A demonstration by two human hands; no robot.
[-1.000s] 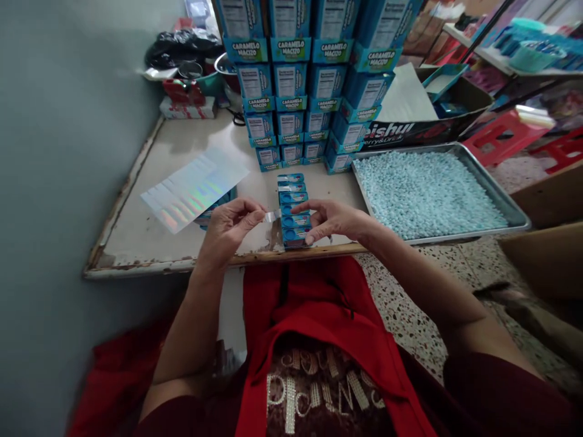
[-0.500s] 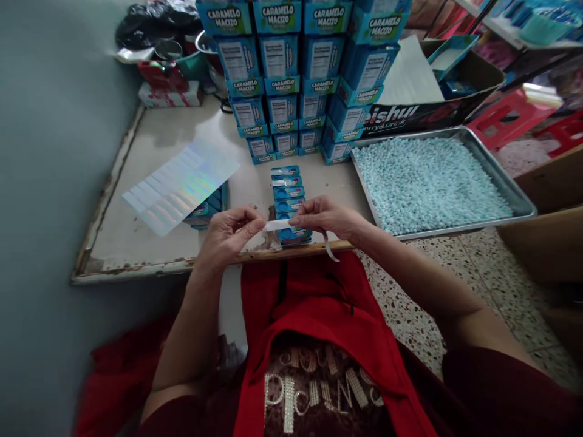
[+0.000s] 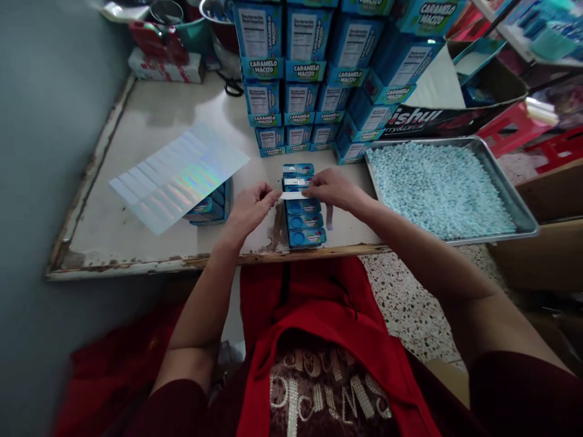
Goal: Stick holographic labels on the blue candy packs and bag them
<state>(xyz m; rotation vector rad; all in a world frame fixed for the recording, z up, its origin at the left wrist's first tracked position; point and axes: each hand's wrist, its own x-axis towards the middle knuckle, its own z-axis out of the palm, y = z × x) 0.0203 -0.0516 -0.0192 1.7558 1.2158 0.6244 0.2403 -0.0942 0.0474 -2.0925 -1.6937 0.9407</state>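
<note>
A pale strip (image 3: pixel 291 195) is held over the row of blue boxes (image 3: pixel 304 221) on the tabletop (image 3: pixel 155 112), its nine-o'clock end pinched by the left hand (image 3: pixel 252 207), its three-o'clock end by the right hand (image 3: pixel 334 187). Contact with the boxes cannot be told. The strip is judged light, limp and easily creased, best gripped at its ends and kept taut.

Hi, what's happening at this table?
A person holds a pale strip stretched between the left hand and right hand, above a row of small blue boxes. At least one box farther back carries a similar strip. A shiny sheet lies to the left, partly over more blue boxes.
</note>
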